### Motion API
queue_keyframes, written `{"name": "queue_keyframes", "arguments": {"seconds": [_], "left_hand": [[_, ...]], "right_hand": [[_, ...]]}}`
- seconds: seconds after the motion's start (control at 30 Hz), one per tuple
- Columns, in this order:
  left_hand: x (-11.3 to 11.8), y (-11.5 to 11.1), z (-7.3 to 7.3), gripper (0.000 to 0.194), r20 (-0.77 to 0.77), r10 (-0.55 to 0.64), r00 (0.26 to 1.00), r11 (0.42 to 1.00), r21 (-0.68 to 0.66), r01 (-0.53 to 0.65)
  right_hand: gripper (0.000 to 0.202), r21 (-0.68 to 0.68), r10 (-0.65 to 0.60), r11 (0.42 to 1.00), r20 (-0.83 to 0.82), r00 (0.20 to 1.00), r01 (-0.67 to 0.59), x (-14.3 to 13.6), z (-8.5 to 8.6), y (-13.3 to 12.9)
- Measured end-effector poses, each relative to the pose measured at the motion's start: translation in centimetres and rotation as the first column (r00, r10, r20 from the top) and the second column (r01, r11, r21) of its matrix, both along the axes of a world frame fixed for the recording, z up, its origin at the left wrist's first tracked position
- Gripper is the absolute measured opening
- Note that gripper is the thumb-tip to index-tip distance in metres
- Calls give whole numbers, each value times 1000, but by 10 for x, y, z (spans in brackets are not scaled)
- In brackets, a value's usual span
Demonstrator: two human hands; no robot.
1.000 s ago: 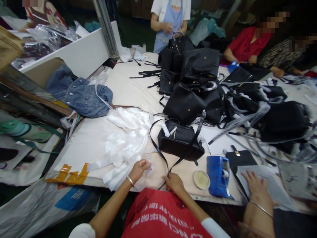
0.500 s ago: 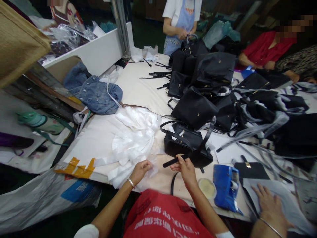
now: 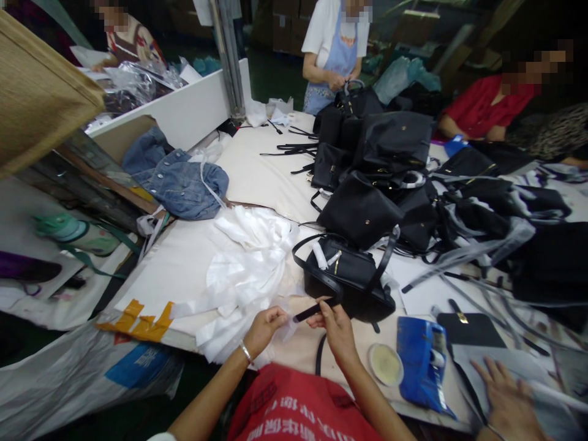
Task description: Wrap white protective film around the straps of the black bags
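My left hand pinches a thin translucent sheet over the table's front edge. To its right, my right hand grips a black strap, whose free end points left and meets the sheet. Just behind my right hand stands a small black handbag with raised handles, a gold zip and a white wrapped piece on top. A heap of white wrapping sheets lies behind my left hand.
Black bags pile up at the centre and right. A round tub and a blue dispenser sit right of my hands. Another person's hand rests at the lower right. A denim bundle lies at left.
My right hand has moved slightly left and down with the strap, whose end now meets the sheet in my left hand. The whole view has shifted a little.
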State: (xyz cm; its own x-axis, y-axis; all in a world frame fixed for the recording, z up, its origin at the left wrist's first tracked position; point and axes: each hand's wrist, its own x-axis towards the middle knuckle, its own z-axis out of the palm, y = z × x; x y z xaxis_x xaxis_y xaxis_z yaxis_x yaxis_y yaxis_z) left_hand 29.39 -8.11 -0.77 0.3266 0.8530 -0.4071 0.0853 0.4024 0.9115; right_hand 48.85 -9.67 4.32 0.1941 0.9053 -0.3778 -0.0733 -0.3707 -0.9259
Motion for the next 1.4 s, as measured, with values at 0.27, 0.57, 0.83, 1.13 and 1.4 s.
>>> {"name": "queue_keyframes", "arguments": {"seconds": [0.27, 0.57, 0.83, 1.13, 1.4], "left_hand": [[22, -13, 19, 29, -187, 82, 979, 993, 99, -65], [35, -27, 28, 13, -191, 36, 981, 993, 121, -13], [43, -19, 33, 15, -137, 47, 989, 998, 56, -40], [60, -17, 52, 13, -194, 24, 981, 974, 224, 20], [83, -15, 84, 10, -235, -91, 968, 934, 317, 165]], "right_hand": [[40, -41, -144, 988, 53, 988, 146, -2, -18, -8], [39, -70, -176, 982, -48, 983, 173, 4, -10, -7], [41, -64, -115, 991, 1, 993, 115, 10, -15, -8], [39, -101, -100, 990, -53, 994, 94, 13, -5, -18], [39, -65, 39, 997, -82, 996, -44, 38, 34, -28]]}}
